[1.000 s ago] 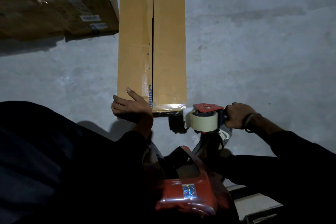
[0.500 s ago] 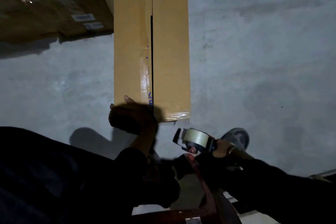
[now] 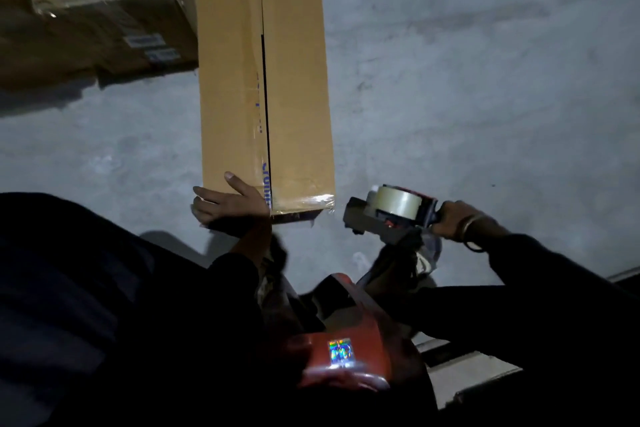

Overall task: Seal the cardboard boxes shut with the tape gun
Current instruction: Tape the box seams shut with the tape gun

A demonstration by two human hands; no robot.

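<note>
Two hands, one long box, one tape gun

Two cardboard boxes lie on a grey concrete floor (image 3: pixel 450 97). At far left, a large brown box (image 3: pixel 93 10) sits partly out of view at the top corner, with white labels on its near side. Just to its right lies a long narrow box (image 3: pixel 294 87), its two top flaps folded down so that a dark seam runs along its length; blue lettering shows beside the seam on the left flap. A strip of glossy tape crosses the near end of this box.

At that near end, on the left corner, rests the left hand (image 3: pixel 230 203). Its thumb lies straight on the top face and its fingers wrap around the corner edge, steadying the box.

Right of the box, apart from it and above the floor, is the tape gun (image 3: pixel 391 215), carrying a roll of pale tape on top. The right hand (image 3: pixel 453 218) grips its handle with fingers curled around it; a band circles the wrist.

Near the bottom centre, a red object (image 3: pixel 346 350) with a shiny sticker shows in shadow; what it is cannot be told.
</note>
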